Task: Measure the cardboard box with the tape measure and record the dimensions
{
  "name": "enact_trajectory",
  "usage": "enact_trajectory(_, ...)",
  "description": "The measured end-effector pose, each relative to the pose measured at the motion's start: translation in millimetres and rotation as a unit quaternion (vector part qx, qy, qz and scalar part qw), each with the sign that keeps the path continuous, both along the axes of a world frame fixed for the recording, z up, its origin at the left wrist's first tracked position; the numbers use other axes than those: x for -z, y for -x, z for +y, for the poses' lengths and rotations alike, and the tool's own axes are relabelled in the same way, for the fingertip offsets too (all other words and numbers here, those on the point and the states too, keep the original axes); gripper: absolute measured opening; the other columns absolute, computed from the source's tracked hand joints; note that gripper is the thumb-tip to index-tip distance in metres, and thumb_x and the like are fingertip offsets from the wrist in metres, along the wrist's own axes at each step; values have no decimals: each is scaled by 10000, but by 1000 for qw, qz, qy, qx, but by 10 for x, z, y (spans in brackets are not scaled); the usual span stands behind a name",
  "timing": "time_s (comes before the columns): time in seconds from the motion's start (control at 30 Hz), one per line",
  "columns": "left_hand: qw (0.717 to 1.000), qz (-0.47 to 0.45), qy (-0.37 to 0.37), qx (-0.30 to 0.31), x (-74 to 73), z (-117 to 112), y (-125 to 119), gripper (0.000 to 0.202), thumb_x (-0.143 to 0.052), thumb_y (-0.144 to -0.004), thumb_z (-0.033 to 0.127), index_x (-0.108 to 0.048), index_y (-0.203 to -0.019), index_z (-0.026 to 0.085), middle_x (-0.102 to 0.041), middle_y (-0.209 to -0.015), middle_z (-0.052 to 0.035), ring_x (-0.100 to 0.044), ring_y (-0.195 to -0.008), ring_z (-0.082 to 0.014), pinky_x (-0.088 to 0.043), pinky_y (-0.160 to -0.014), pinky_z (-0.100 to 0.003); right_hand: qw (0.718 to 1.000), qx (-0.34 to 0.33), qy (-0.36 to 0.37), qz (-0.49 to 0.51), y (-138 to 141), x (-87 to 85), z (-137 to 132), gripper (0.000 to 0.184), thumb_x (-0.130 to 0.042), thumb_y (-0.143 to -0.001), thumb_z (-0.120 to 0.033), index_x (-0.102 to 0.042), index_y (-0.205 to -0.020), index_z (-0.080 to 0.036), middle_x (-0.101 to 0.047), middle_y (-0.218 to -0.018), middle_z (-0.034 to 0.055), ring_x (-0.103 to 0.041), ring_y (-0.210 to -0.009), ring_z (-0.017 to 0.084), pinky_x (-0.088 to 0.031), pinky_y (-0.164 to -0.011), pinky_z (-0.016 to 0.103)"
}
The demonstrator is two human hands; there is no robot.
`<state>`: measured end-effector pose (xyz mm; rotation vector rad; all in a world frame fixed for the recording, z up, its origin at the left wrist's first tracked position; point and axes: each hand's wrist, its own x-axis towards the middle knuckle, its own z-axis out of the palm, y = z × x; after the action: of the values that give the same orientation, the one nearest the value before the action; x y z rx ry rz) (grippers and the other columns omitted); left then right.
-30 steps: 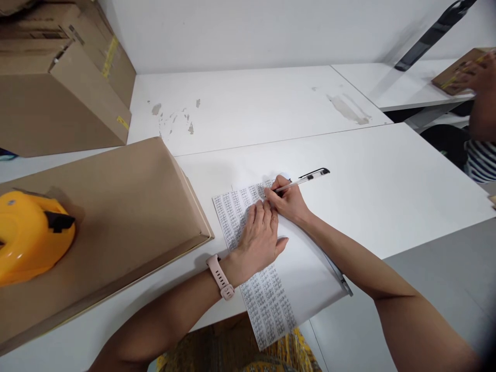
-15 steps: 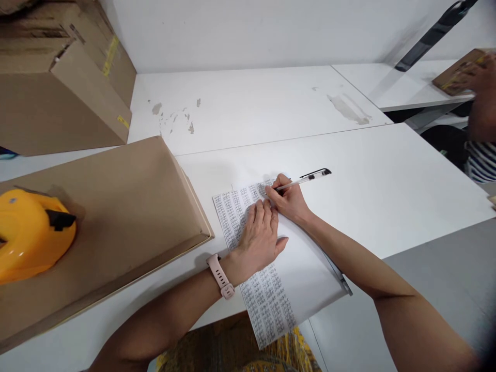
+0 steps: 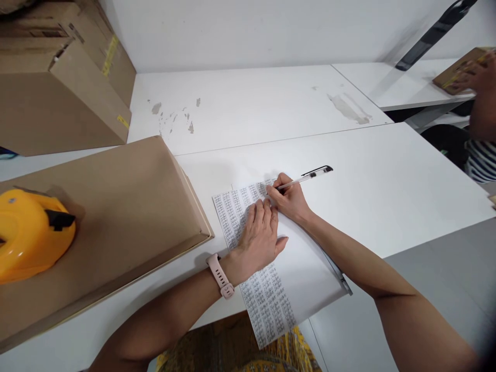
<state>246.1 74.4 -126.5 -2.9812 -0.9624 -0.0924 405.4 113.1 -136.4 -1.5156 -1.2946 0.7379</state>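
Note:
A sheet of paper [image 3: 306, 279] lies on the white table, its left part filled with columns of small handwriting and its lower corner hanging past the table edge. My left hand [image 3: 259, 235] rests flat on the written part, fingers stretched out, with a pink watch band at the wrist. Just beyond its fingertips, my right hand [image 3: 289, 197] grips a pen [image 3: 315, 172] with a clear barrel and black cap end. The pen's tip is at the paper near the top of the columns, partly hidden by the fingers. A thin grey strip shows along the paper's right edge under my forearm.
A long cardboard box [image 3: 116, 206] lies left of the paper, with a yellow tape dispenser [image 3: 34, 235] on it. More cardboard boxes [image 3: 70, 93] stand behind. A dark bottle [image 3: 430, 39] is at the back right. Another person's hand [image 3: 478, 72] touches a small box [image 3: 453, 77] there.
My right hand and the pen have shifted very slightly to the right along the paper. My left hand has stayed in place.

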Motion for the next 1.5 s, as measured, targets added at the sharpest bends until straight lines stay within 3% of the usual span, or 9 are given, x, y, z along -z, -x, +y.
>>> enact_trajectory(0.9, 1000, 2, 3, 3, -34, -1, 6, 773, -404, -1026, 538, -396, -1505, -69, -393, -1562, -318, -384, -1456, -427, -283, -1206, -526, 1000, 21, 7, -7, 10, -60, -4, 236, -632, -800, -250, -433, -674, -233, -399, -577, -64, -366, -549, 110, -303, -523, 283)
enact_trajectory(1.5, 1000, 18, 10, 6, -61, 11, 5, 770, -361, -1039, 534, -374, -1516, -69, -374, -1570, -322, -366, -1466, -431, -284, -1208, -530, 1000, -11, 11, -11, -36, -38, 10, 234, -645, -811, -266, -444, -698, -231, -386, -576, -75, -349, -541, 102, -278, -519, 281)
